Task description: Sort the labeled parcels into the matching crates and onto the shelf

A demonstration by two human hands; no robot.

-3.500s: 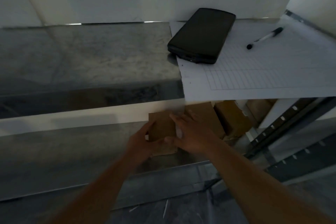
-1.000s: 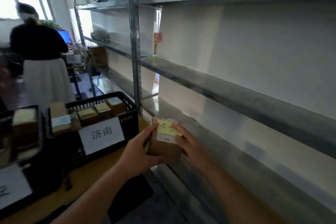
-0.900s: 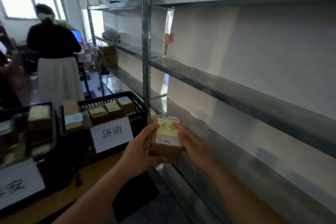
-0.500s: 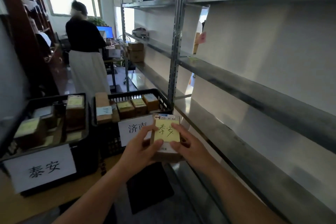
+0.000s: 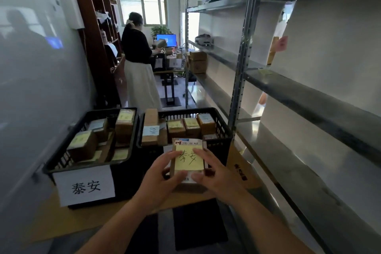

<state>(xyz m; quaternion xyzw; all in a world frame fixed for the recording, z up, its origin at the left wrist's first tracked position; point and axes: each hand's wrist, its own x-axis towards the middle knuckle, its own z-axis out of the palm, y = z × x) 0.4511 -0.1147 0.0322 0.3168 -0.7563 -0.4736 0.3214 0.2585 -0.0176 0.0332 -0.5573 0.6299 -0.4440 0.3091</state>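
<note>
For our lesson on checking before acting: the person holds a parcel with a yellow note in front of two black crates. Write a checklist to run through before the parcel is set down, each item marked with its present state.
1. Parcel held by both left hand and right hand: ok.
2. Yellow note readable, 泰安: ok.
3. Matching crate found: left crate carries the sign 泰安: ok.
4. Parcel over that crate: not ok, it is in front of the right crate.
5. Free space in the left crate: cannot tell.
</note>
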